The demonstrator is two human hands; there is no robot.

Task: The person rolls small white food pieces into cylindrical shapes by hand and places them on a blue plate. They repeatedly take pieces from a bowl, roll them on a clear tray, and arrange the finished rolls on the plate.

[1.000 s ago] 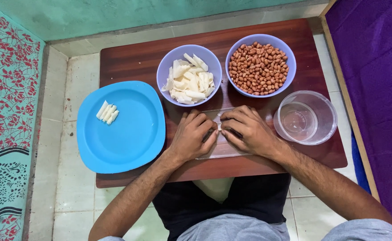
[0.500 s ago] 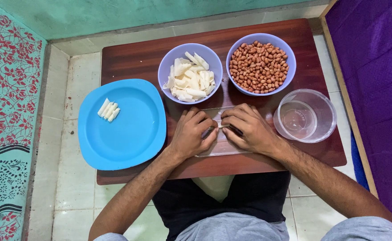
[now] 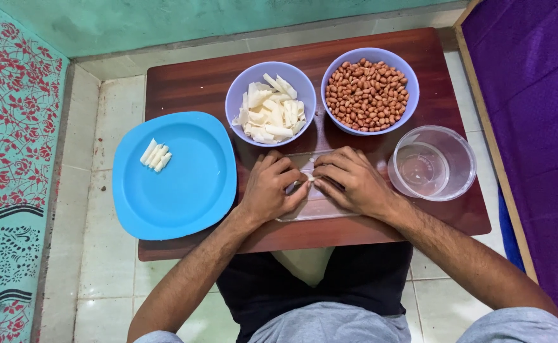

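Blue plate overhangs the left edge of the worktop with a short row of white sticks near its upper left rim; a knock from the forearm could tip it off. Left hand and right hand sit curled, fingertips meeting over a clear cutting board at the worktop's front centre, pinching a small white piece between them; whether a blade is in the grip cannot be told. Piece is tiny and mostly covered, so a slip or a nicked fingertip looks the likeliest fault. Bowl of white chunks and bowl of peanuts stand just behind the knuckles. Empty clear bowl lies close to the right wrist, light, easily shoved.
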